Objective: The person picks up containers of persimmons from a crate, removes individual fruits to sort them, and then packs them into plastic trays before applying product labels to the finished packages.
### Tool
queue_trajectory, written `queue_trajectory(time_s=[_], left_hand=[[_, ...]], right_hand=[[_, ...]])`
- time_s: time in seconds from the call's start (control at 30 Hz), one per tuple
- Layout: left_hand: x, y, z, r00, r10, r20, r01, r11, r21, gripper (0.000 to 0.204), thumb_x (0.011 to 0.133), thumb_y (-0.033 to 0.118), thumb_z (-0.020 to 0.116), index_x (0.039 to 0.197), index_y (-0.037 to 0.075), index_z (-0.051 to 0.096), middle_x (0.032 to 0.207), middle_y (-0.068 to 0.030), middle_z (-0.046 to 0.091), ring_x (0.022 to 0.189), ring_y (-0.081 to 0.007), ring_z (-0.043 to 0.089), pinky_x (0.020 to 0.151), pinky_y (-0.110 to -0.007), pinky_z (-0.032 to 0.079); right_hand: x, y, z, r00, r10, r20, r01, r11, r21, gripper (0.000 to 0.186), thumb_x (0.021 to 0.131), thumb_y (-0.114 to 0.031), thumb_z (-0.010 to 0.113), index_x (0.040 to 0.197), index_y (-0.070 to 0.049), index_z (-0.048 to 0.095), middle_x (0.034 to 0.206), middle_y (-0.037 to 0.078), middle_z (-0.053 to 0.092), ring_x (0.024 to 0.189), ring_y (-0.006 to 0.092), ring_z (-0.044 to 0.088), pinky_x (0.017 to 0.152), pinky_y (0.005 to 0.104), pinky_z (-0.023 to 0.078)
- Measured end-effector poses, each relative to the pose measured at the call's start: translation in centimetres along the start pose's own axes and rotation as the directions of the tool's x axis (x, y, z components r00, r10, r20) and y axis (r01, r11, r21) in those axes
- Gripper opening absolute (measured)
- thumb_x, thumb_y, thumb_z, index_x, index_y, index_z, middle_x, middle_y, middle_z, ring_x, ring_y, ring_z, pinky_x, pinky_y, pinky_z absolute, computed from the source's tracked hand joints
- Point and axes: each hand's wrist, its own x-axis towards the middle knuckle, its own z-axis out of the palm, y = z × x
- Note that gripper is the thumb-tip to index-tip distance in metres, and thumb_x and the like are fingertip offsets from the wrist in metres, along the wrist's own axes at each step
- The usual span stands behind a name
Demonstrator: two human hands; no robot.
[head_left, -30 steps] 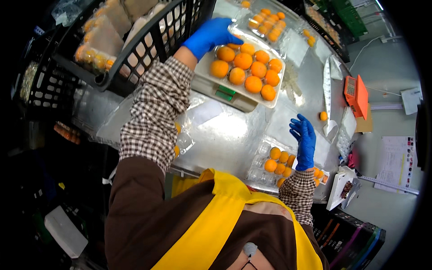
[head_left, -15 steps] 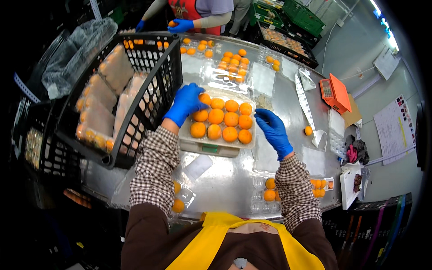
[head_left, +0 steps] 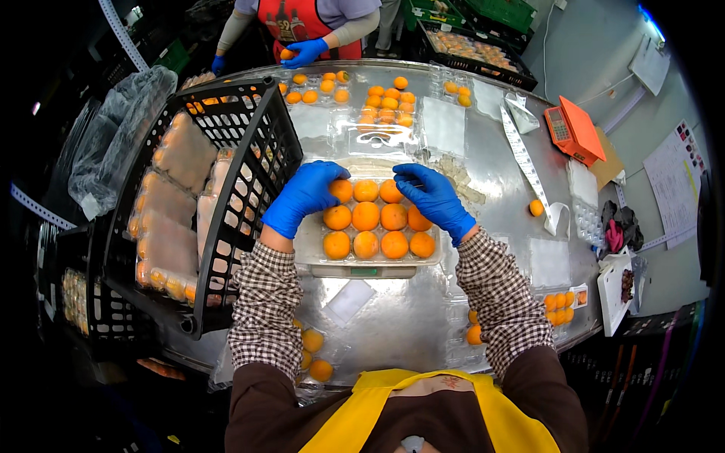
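Note:
A clear plastic tray point(head_left: 313, 255) holds rows of orange round fruit point(head_left: 366, 217), which look like mandarins. It rests on a pale weighing scale point(head_left: 400, 272) with a small green display. My left hand point(head_left: 306, 198), in a blue glove, bends its fingers and thumb around the far-left mandarin in the tray. Over the tray's far-right corner is my right hand point(head_left: 434, 198), gloved too, its fingers curled in and pointing left. It covers the fruit there, and whatever its fingertips hold is hidden.
A black crate point(head_left: 264, 140) of packed fruit trays stands at left. Beyond lie more fruit in open trays point(head_left: 387, 106). An orange scale point(head_left: 574, 132), a label strip point(head_left: 521, 155) and a loose mandarin point(head_left: 536, 208) are at right. Across the table a co-worker point(head_left: 302, 30) holds a fruit.
My right hand has moved left from beside the tray to over its far-right corner, its fingers curling. My left hand stays at the tray's far-left corner. The view has shifted slightly.

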Motion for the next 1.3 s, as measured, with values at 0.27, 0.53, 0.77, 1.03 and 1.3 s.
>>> queue_trajectory(time_s=[0.27,0.53,0.77,1.03,1.3], left_hand=[[0.3,0.0,-0.1,0.999,0.011,0.035,-0.008,0.997,-0.08,0.047,0.054,0.0,0.072,0.099,0.005,0.06,0.095,-0.0106,0.062,0.088,-0.0249,0.059,0.08,-0.031,0.047],[0.4,0.9,-0.5,0.996,-0.032,0.083,0.035,0.999,-0.038,0.046,0.055,0.0,0.072,0.1,0.005,0.06,0.097,-0.0106,0.061,0.091,-0.0246,0.058,0.082,-0.031,0.046],[-0.6,0.2,-2.6,0.974,-0.189,-0.128,0.131,0.922,-0.364,0.064,0.063,0.005,0.073,0.121,0.008,0.048,0.108,-0.0077,0.056,0.101,-0.02,0.052,0.084,-0.03,0.044],[0.7,-2.4,-1.1,0.775,-0.595,-0.212,0.364,0.695,-0.621,0.047,0.084,0.028,0.059,0.118,-0.002,0.047,0.107,-0.0137,0.056,0.096,-0.0164,0.052,0.084,-0.026,0.042],[-0.4,0.1,-0.6,0.861,-0.492,-0.13,0.362,0.771,-0.524,0.047,0.076,0.018,0.067,0.118,0.004,0.051,0.111,-0.0112,0.056,0.105,-0.0171,0.05,0.09,-0.029,0.039]], right_hand=[[-1.1,1.3,-1.2,0.998,0.059,-0.028,-0.057,0.997,0.052,0.028,0.083,-0.016,0.059,0.108,-0.005,0.057,0.092,0.008,0.062,0.081,0.0129,0.057,0.075,0.0253,0.047],[-2.3,1.1,-1.8,0.998,0.058,-0.034,-0.053,0.991,0.125,0.028,0.083,-0.016,0.059,0.109,-0.005,0.057,0.096,0.008,0.062,0.083,0.0132,0.058,0.076,0.0257,0.047],[-3.3,0.5,-3.6,0.997,0.045,-0.059,-0.034,0.984,0.175,0.026,0.084,-0.014,0.058,0.108,-0.004,0.057,0.096,0.006,0.062,0.085,0.0117,0.057,0.077,0.024,0.046],[-5.2,0.9,-5.6,0.979,0.12,-0.162,-0.077,0.964,0.253,0.024,0.085,-0.008,0.055,0.109,-0.002,0.056,0.101,0.004,0.06,0.09,0.0103,0.056,0.08,0.0223,0.044],[-6.4,1.8,-5.9,0.972,0.131,-0.194,-0.086,0.97,0.228,0.028,0.083,-0.007,0.058,0.11,-0.003,0.055,0.1,0.005,0.06,0.088,0.0102,0.056,0.08,0.0219,0.045]])
